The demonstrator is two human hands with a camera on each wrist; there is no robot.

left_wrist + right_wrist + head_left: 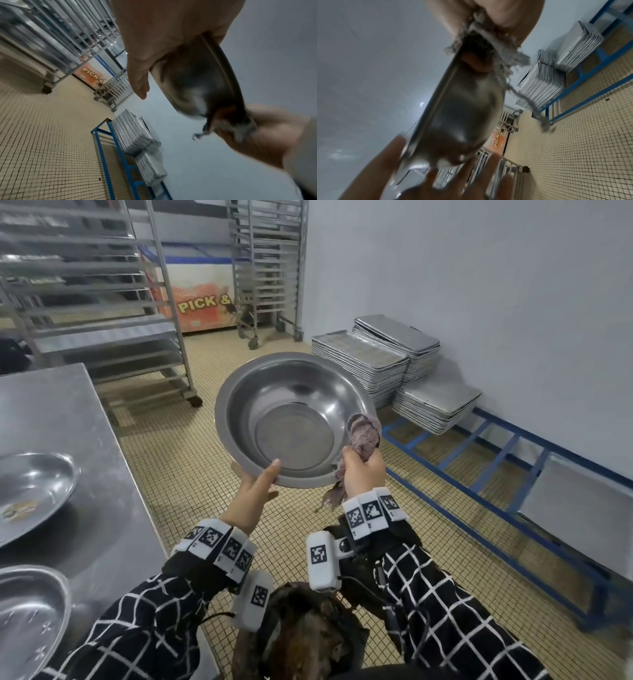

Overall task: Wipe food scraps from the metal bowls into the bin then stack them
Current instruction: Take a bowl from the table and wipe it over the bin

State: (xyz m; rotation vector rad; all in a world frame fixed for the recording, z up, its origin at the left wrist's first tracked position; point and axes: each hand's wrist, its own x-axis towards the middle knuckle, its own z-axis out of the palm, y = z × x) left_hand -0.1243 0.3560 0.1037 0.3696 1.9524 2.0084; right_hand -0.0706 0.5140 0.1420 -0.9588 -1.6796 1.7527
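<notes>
A large metal bowl (pixel 294 419) is held up in the air, tilted with its inside toward me, and looks clean. My left hand (pixel 255 491) grips its near rim, thumb inside and fingers under the base. My right hand (pixel 363 470) holds a crumpled greyish-purple rag (pixel 364 433) against the bowl's right rim. Below my wrists stands the dark bin (pixel 308 635) with brown scraps in it. In the left wrist view the bowl (pixel 197 83) shows from outside; in the right wrist view the rag (pixel 496 44) drapes over the rim of the bowl (pixel 453 115).
A steel table (pixel 85 440) on the left carries two more metal bowls (pixel 30 494) (pixel 27 621), the farther one with scraps. Wheeled tray racks (pixel 267 268) stand behind. Stacks of baking trays (pixel 376 361) sit on a blue frame (pixel 496 474) along the right wall.
</notes>
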